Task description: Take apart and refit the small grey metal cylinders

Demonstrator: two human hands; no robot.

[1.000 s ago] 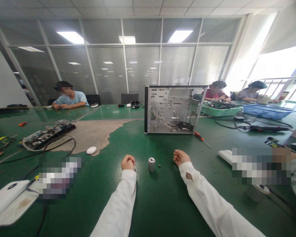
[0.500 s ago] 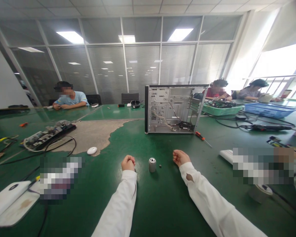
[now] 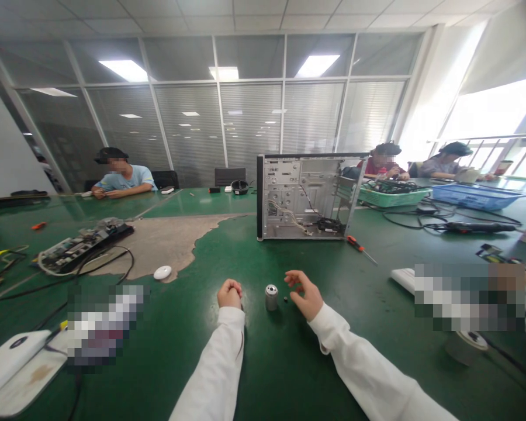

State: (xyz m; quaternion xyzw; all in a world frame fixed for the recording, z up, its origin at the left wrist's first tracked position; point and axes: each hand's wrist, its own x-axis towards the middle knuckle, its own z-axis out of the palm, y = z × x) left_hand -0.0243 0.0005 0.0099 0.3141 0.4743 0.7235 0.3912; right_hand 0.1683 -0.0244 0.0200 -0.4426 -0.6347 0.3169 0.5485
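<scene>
Between my hands, a short silver metal cylinder (image 3: 271, 298) with a round hole in its top stands upright on the green table (image 3: 263, 368). Just right of it lies a tiny dark part (image 3: 285, 299), too small to name. My right hand (image 3: 304, 294) is beside these two, thumb and fingers apart and curved toward the cylinder, nothing in its grasp. My left hand (image 3: 230, 293) rests on the table to the cylinder's left. Its fingers are curled closed, and whatever may be inside them is hidden.
Behind stands an opened computer case (image 3: 307, 196), with a screwdriver (image 3: 360, 248) at its right corner. A white round lid (image 3: 162, 272) and a circuit board assembly (image 3: 85, 242) lie left. Green (image 3: 397, 197) and blue baskets (image 3: 477, 197) stand back right. Several people sit around the table.
My right hand has moved left toward the cylinder and its fingers have spread. My left hand stays closed in about the same place. The cylinder and the tiny part have not moved.
</scene>
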